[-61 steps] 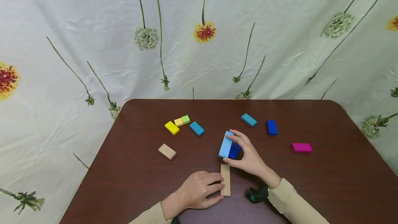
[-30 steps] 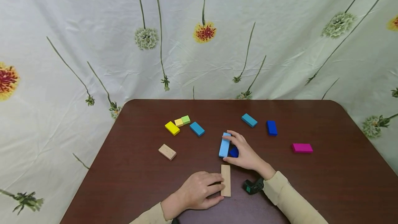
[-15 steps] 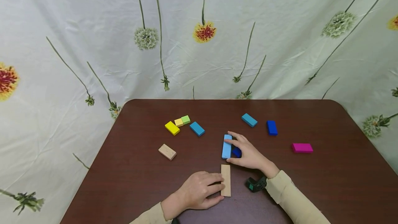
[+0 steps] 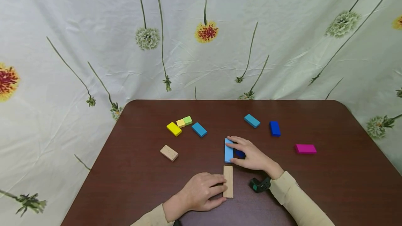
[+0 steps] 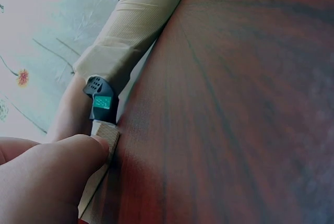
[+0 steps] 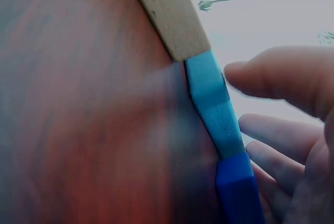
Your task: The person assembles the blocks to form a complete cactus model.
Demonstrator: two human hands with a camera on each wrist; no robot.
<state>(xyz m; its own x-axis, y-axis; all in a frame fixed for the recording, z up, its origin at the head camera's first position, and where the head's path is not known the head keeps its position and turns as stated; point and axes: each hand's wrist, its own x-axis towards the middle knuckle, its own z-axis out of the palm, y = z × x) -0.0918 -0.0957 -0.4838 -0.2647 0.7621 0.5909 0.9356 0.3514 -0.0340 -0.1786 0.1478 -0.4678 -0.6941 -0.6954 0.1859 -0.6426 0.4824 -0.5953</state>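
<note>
Wooden, our near block [image 4: 229, 186] is lying at two o'clock from our left-hand grip [image 4: 203, 190], whose relaxed fingers are touching its edge. Beyond, the light-blue block [image 4: 228, 153] is running twelve-to-six in line, lying at nine o'clock from our nearer right-hand grip [image 4: 250, 154], spread and unclenched.

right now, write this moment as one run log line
left hand: touching long wooden block | right hand: at light blue block, grip unclear | dark blue block: partly hidden by right hand

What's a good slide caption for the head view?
Left hand on a long wooden block, right hand at a light blue block, coloured blocks scattered across a dark table.
</note>
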